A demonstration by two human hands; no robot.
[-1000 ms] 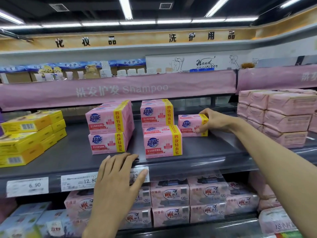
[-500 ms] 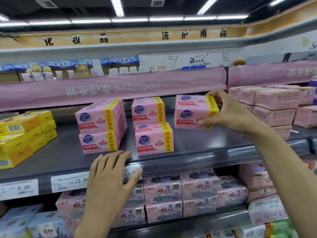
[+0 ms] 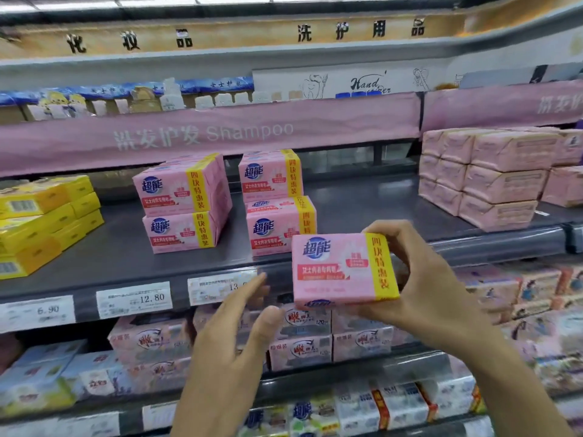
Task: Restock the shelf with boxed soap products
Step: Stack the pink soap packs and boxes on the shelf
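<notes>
Pink Shampoo banner (image 3: 205,134) overhead, 12.80 price tag (image 3: 134,299), yellow boxes (image 3: 41,222) L

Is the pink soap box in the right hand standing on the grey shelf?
No, the right hand grips the pink soap box in the air, in front of the edge of the grey shelf, not on its surface.
</notes>
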